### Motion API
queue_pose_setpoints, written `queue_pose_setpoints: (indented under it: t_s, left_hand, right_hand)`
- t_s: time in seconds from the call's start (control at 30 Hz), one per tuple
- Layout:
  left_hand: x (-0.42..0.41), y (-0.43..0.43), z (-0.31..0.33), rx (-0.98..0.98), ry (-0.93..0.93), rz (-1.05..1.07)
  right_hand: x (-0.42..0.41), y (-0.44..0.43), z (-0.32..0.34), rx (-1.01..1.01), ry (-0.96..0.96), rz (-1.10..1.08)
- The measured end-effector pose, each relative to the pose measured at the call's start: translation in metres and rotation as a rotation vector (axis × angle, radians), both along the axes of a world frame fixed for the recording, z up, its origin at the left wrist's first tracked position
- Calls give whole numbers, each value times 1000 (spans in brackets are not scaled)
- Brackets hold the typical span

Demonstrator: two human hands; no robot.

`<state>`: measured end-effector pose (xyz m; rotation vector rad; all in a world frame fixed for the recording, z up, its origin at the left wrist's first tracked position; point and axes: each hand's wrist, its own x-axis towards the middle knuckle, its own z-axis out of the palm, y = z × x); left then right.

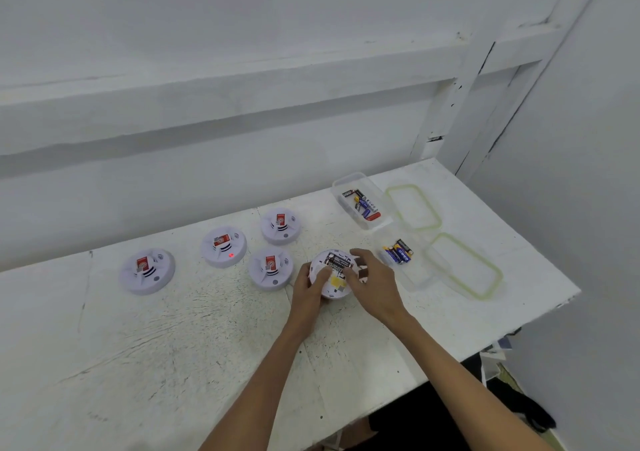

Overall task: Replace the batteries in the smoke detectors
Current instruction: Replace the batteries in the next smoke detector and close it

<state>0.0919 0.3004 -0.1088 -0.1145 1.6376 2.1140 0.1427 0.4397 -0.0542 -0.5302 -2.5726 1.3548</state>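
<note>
STEP: cell swap judged under way on upturned detector (331, 290), worktop (173, 346) centre | left grip (308, 289) clamped round its 9 o'clock rim | right grip (372, 279) curled over battery bay (336, 262), pinch on a cell cannot be told | NEXT: cells to be seated or pulled, polarity checked | boxed batteries (398, 253) at 2 o'clock

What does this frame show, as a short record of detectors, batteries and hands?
open detector: back up, batteries visible in its bay
left hand: grips its left edge
right hand: fingers curled over its right side
other detectors: four, face up on table; one shows a red light
batteries: in two clear boxes, lids off beside them
</note>
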Motion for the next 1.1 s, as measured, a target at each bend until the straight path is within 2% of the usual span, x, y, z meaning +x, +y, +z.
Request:
queue_pose_setpoints:
  t_s: [0.13,0.2,0.37,0.5,0.73,1.1]
  left_hand:
    - [0,9,8,-35,84,57]
    - [-1,13,7,-54,125,43]
    - [-4,12,5,-75,205,-65]
    - [-8,11,2,-138,267,-76]
    - [-9,9,-2,-165,295,-94]
    - [-8,9,-2,-161,275,-81]
  right_hand:
    - [-5,1,0,-151,-17,-105]
    - [-6,0,1,-146,-38,-116]
    - [-2,1,4,73,-55,-59]
    - [-4,5,-1,235,-127,70]
    - [-9,12,16,463,-178,133]
    - [-16,19,20,419,-174,227]
